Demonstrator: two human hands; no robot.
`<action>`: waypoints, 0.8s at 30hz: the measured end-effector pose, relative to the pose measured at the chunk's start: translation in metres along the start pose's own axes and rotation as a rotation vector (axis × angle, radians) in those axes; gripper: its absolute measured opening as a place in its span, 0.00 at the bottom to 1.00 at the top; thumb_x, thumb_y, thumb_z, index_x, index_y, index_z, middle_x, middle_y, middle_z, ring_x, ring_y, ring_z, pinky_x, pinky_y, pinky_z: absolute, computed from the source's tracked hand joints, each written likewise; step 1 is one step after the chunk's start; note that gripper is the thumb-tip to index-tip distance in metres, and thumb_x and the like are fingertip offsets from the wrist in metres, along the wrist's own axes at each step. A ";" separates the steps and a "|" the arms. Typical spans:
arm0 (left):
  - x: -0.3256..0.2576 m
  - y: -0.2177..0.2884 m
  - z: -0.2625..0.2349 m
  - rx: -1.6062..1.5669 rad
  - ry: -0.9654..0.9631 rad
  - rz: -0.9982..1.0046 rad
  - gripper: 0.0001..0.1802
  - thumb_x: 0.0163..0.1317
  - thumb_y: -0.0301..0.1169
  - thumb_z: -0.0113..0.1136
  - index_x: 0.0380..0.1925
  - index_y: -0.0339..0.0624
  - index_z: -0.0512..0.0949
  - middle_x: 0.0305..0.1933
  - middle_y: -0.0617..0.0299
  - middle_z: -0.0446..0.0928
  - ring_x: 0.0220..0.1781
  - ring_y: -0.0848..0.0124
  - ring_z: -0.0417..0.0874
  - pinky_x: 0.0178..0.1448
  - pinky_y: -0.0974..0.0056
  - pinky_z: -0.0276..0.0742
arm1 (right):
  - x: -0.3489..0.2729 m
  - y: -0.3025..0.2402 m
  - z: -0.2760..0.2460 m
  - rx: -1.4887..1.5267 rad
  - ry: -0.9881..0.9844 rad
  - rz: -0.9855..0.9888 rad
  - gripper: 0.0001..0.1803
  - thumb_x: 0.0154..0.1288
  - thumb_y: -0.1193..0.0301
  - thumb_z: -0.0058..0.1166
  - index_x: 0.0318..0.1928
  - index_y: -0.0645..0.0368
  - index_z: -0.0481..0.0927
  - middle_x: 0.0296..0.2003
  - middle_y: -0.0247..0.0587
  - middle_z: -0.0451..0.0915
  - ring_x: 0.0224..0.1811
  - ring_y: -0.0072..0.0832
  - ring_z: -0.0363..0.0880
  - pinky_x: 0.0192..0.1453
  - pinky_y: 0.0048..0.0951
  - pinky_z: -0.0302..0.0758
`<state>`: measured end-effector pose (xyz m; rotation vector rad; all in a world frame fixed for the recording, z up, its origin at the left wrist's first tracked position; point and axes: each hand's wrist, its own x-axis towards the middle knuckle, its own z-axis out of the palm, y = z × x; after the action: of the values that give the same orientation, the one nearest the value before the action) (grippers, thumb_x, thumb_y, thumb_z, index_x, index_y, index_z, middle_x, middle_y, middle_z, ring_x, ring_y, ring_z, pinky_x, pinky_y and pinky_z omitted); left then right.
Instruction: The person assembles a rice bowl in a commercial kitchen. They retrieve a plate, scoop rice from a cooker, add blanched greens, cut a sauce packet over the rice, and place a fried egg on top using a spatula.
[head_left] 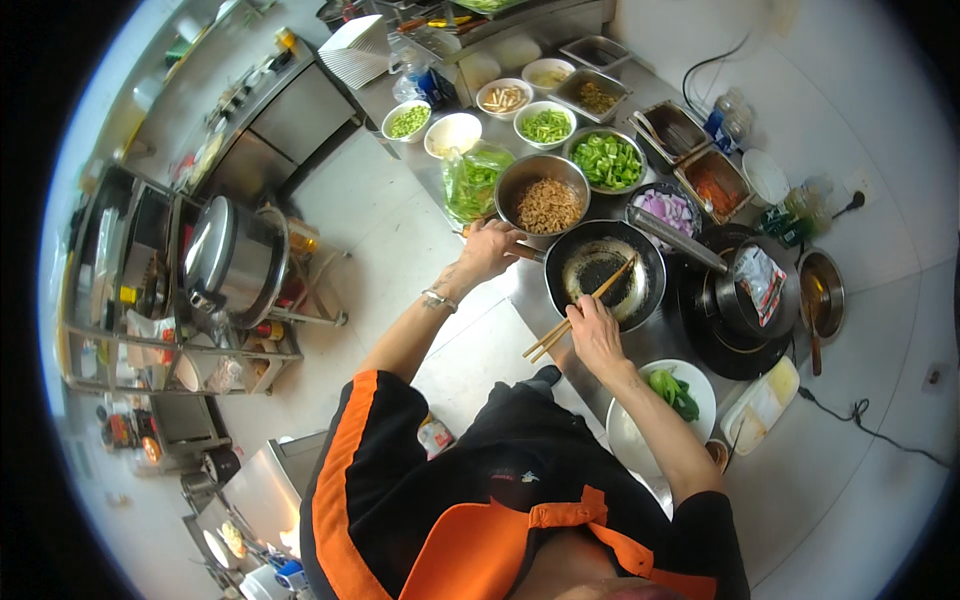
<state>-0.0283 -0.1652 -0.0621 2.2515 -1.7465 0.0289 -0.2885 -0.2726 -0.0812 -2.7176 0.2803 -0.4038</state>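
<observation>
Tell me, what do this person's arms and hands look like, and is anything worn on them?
Both the left hand and right hand are ungloved. The left wrist wears a pale, silvery bracelet; none shows on the right. The short left sleeve is black with a broad orange stripe; the right sleeve looks plain black.

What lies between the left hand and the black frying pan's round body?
The brown handle of the frying pan, as the head view shows.
</observation>
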 end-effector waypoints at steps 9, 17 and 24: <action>0.172 -0.200 -0.109 -0.325 0.692 -0.397 0.11 0.56 0.27 0.56 0.39 0.45 0.82 0.36 0.52 0.81 0.41 0.55 0.82 0.45 0.58 0.77 | 0.012 -0.016 -0.058 0.138 -0.115 0.017 0.27 0.50 0.81 0.57 0.55 0.59 0.75 0.52 0.47 0.70 0.52 0.44 0.71 0.56 0.41 0.71; 0.325 -0.352 -0.130 0.138 0.421 -0.564 0.25 0.58 0.29 0.50 0.57 0.64 0.75 0.66 0.56 0.65 0.64 0.48 0.67 0.64 0.51 0.70 | 0.045 -0.026 -0.082 0.176 -0.047 0.323 0.27 0.47 0.81 0.60 0.53 0.60 0.77 0.50 0.48 0.74 0.48 0.44 0.75 0.50 0.38 0.76; 0.344 -0.379 -0.129 0.270 0.211 -0.501 0.20 0.65 0.33 0.47 0.58 0.59 0.67 0.62 0.47 0.65 0.59 0.46 0.73 0.58 0.49 0.74 | 0.039 -0.038 -0.066 0.248 -0.148 0.529 0.26 0.49 0.81 0.62 0.53 0.59 0.78 0.47 0.48 0.77 0.49 0.43 0.77 0.51 0.36 0.77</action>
<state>0.4434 -0.3749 0.0456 2.7008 -1.0915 0.4006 -0.2675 -0.2697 0.0022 -2.2985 0.8204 -0.0766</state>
